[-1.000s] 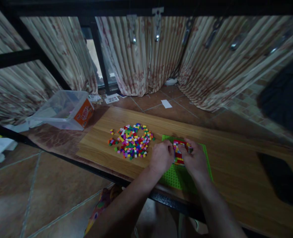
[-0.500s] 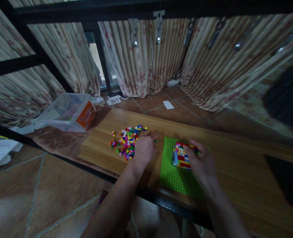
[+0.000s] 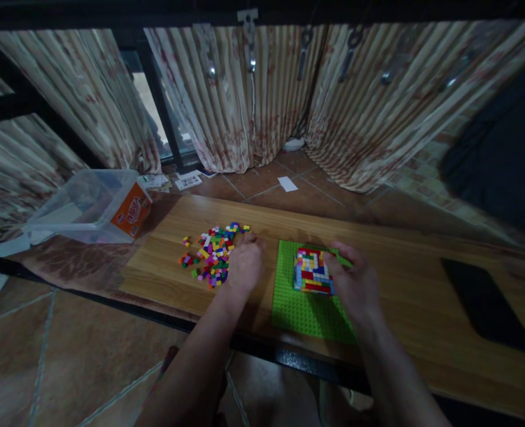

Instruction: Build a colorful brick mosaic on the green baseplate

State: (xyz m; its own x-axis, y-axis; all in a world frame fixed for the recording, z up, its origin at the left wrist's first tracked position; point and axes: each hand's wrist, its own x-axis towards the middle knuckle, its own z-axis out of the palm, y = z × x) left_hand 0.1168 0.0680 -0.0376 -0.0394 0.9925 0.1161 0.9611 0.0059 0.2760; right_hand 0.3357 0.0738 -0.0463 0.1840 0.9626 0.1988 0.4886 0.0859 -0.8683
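My left hand (image 3: 246, 261) is at the right side of a pile of small coloured toy bricks (image 3: 215, 252) on the wooden board. Its fingers are curled down and their tips are mostly hidden, so whatever they hold does not show. A green studded baseplate (image 3: 284, 296) lies to the right of the pile. On it stands a low, rectangular brick build (image 3: 311, 270) in red, yellow, white and blue. My right hand (image 3: 358, 279) is closed around the build's right side, thumb over the top edge and fingers toward the far corner.
A clear plastic bin (image 3: 80, 228) with an orange label stands left of the wooden board (image 3: 165, 267). A flat black object (image 3: 487, 302) lies at the right. Striped curtains (image 3: 253, 101) hang behind, and a white paper (image 3: 288, 184) is on the tiled floor.
The view has turned slightly right, so everything sits further left. My left hand stays by the loose bricks, my right hand by the build; slightly more of the build's top shows.
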